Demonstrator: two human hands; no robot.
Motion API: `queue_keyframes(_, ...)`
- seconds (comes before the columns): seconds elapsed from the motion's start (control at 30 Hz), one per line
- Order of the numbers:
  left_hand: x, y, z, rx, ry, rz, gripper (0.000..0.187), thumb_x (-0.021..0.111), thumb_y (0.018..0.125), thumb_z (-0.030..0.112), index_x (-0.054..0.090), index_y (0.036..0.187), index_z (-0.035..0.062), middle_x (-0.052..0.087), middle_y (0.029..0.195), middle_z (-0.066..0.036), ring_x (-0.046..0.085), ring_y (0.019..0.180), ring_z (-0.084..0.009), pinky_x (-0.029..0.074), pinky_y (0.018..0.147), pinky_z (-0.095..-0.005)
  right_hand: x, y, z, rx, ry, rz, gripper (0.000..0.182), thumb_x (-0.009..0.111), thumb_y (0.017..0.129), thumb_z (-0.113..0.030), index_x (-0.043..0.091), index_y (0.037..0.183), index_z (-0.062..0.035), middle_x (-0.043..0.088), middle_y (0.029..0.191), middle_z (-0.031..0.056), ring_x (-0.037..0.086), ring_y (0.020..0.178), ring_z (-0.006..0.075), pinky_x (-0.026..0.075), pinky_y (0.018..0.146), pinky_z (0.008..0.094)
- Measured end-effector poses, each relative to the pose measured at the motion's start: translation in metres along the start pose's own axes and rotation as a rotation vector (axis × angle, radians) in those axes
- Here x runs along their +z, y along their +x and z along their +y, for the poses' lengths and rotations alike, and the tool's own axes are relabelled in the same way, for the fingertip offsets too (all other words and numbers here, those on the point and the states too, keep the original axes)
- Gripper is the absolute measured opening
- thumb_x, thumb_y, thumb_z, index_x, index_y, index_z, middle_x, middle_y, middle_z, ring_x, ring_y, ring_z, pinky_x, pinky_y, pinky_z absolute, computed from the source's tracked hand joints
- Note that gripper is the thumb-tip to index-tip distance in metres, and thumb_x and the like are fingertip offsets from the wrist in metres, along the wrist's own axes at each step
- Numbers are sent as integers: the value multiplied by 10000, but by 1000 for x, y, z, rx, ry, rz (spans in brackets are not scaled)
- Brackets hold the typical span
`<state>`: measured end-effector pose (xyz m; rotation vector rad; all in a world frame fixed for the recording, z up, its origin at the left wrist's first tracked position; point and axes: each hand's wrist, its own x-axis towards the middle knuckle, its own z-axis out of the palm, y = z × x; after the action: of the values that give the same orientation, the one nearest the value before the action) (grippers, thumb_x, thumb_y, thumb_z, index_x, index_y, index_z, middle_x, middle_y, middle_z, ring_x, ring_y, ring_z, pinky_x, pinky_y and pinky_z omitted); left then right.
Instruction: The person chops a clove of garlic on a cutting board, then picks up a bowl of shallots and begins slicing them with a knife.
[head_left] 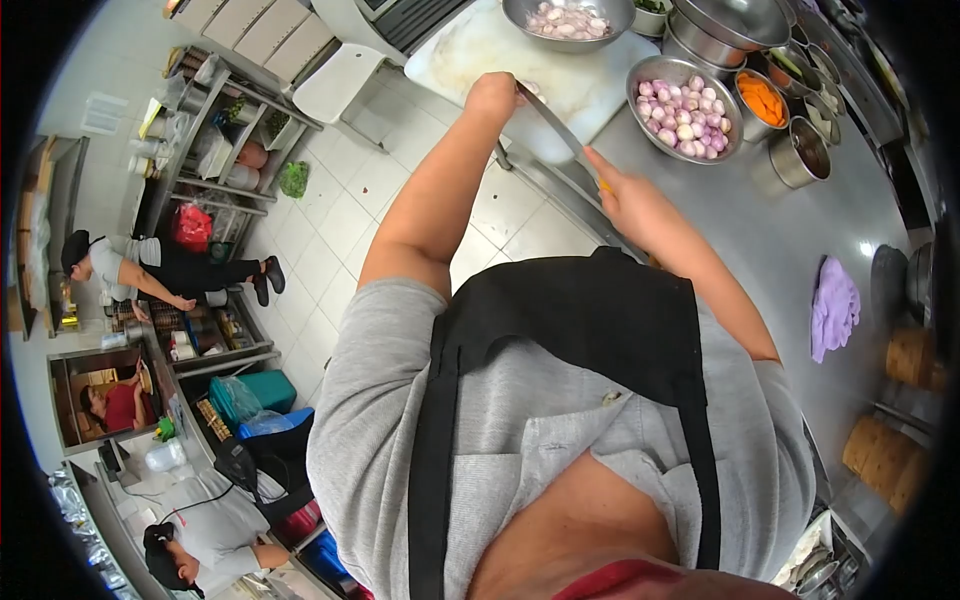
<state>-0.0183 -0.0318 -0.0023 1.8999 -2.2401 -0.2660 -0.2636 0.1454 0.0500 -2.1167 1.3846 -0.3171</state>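
My right hand [632, 207] is wrapped round the yellow-orange handle of a knife [555, 122]. Its blade slants up and left over the white cutting board [450, 55], with the tip beside my left hand [492, 97]. That hand is closed at the board's front edge, its fingertips hidden from me. A small pale-pink piece, perhaps shallot [531, 87], lies close to the blade tip. To the right of the board stands a metal bowl [640, 118] of whole peeled shallots [688, 118]. Beyond, another metal bowl [515, 22] holds peeled, paler shallots [568, 19].
A metal pot [800, 155] and a container of orange carrot pieces [762, 98] stand on the steel counter [740, 215]. A purple cloth [835, 308] lies further right. Leftward are a white chair [340, 80], shelving [225, 140] and several other people [125, 265].
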Motion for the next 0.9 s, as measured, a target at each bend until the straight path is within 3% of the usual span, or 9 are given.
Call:
queue_keyframes(0.27,-2,-3,3,38,52,34,229,734,723,225,702,848,36,672,834,-175,649,825,-309,514,745,-386,-7,-11,-8,-6,40,-24,587,458,906,-104,258,1456,-147,591,868,268,582,774,392,449,742,448)
queue_keyframes(0.57,4,-1,2,37,64,68,253,737,713,241,688,840,28,668,822,-179,648,820,-320,511,751,-390,24,39,8,-35,13,32,592,468,901,-107,265,1453,-174,591,735,244,582,655,382,461,655,453)
queue_keyframes(0.67,0,-3,0,34,51,64,242,736,723,236,695,844,31,672,842,-179,649,839,-316,516,763,-390,15,36,2,56,8,-39,598,467,898,-108,267,1454,-198,594,752,255,586,677,386,459,663,456)
queue_keyframes(0.77,-1,-5,4,-4,-18,62,256,748,706,236,689,860,40,671,846,-171,647,837,-313,506,760,-387,13,23,11,20,-14,-48,580,442,884,-103,301,1445,-147,594,752,253,583,635,351,463,642,434)
queue_keyframes(0.83,3,-8,3,-27,-62,65,275,760,690,235,681,874,46,672,842,-162,646,828,-311,496,755,-383,10,22,17,53,249,-37,610,459,890,-116,279,1462,-228,546,667,82,517,492,177,444,480,334)
queue_keyframes(0.9,9,-7,1,1,-158,156,288,758,696,226,676,911,53,673,859,-160,642,844,-307,493,761,-384,-5,22,14,143,392,-108,606,458,891,-125,287,1460,-242,504,656,41,478,477,129,423,448,293)
